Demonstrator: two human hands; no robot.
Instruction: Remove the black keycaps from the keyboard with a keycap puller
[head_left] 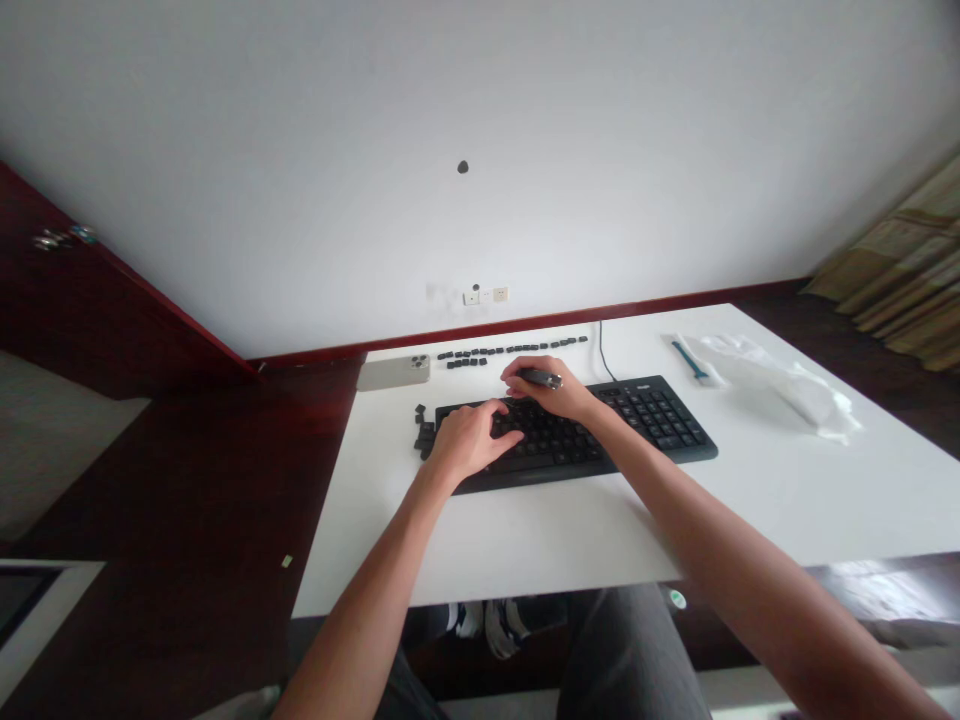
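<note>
A white counter (555,535) is set before a pale wall (300,180). At the far left of the counter, a phone (390,373) is noted, lying flat. Nearer the person, a cluster of loose keycaps (425,440) is gathered just beside the keyboard's left end. The left hand (466,438) is laid over that end, thumb and forefinger parted; nothing gripped is seen.

The keyboard (555,437) is placed beneath both hands, its long axis running left to right, the right end angled slightly farther from the person. Beyond its far edge, a line of small dark keycaps (512,349) is set out. By the right hand (564,395), a dark tool (541,378) is gripped above the keyboard's far edge; its working tip cannot be made out. The left section is covered more closely by the left hand; the number pad is left uncovered.

Farther right, a cable (602,350), a blue-green tool (688,360) and a crumpled plastic bag (814,395) are recorded.
</note>
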